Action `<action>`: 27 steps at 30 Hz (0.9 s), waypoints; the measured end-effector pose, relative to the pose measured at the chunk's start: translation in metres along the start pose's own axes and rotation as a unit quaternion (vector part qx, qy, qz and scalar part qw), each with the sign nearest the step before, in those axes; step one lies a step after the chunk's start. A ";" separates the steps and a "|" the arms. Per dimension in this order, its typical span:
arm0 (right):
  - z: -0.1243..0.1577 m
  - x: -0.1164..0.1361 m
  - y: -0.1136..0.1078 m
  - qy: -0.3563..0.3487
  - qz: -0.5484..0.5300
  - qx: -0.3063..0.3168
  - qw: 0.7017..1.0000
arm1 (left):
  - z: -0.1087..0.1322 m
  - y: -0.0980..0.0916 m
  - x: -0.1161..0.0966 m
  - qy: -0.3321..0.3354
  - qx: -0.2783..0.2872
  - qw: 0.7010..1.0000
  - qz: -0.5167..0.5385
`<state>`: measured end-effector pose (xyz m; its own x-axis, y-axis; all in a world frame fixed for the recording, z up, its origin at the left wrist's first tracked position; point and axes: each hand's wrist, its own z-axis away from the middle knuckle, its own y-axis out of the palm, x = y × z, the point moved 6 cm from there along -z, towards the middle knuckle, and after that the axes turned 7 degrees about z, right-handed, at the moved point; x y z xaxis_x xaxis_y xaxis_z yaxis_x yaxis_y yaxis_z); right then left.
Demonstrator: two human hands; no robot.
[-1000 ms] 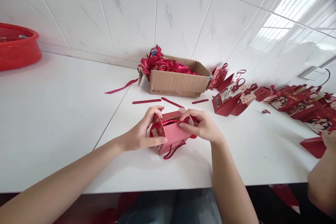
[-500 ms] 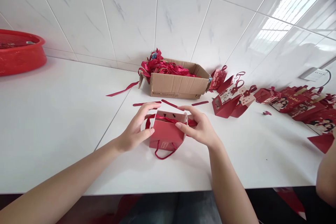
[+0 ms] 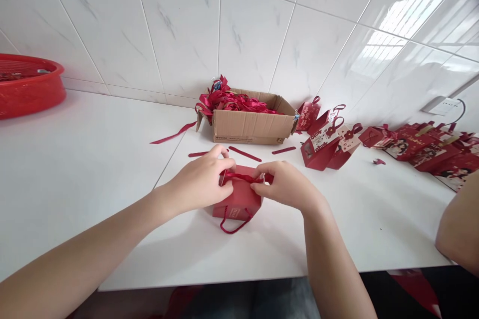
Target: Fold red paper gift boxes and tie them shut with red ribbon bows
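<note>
A small red gift box [image 3: 241, 202] stands on the white table between my hands, its twisted cord handle [image 3: 232, 232] hanging down the near side. Across its top runs a red ribbon [image 3: 242, 177]. My left hand [image 3: 211, 177] is closed on the left top edge, thumb on the near face and fingers over the ribbon end. On the right, my right hand [image 3: 282, 184] pinches the other top corner the same way. The inside of the box is hidden now.
Behind the box is a cardboard carton [image 3: 254, 127] full of red ribbons. Three dark red strips, one a slanted strip [image 3: 245, 154], lie before it. Finished-looking red boxes [image 3: 322, 147] stand to the right. A red basket [image 3: 30, 92] is far left. Another person's arm [image 3: 458, 224] shows at right.
Both hands have come inward over the box. Its top, open and spread before, is now squeezed together, and the ribbon lies across it.
</note>
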<state>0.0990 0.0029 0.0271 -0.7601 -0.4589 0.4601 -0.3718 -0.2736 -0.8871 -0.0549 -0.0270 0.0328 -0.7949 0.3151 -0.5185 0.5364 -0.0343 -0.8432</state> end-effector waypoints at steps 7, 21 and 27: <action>-0.009 0.022 -0.003 0.079 0.173 0.015 0.982 | 0.006 0.009 -0.003 -0.033 -0.051 0.998 -0.023; -0.009 0.019 0.005 0.088 0.134 -0.006 0.987 | 0.019 -0.002 0.037 -0.079 0.025 0.973 0.217; -0.005 0.008 0.002 0.073 0.070 -0.039 0.994 | 0.013 -0.010 0.036 -0.064 0.000 0.898 0.436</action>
<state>0.0892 0.0022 0.0287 -0.8742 -0.3584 0.3275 -0.2936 -0.1469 -0.9446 -0.0927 -0.0274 0.0207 -0.0999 0.0565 -0.9934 0.9704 -0.2149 -0.1098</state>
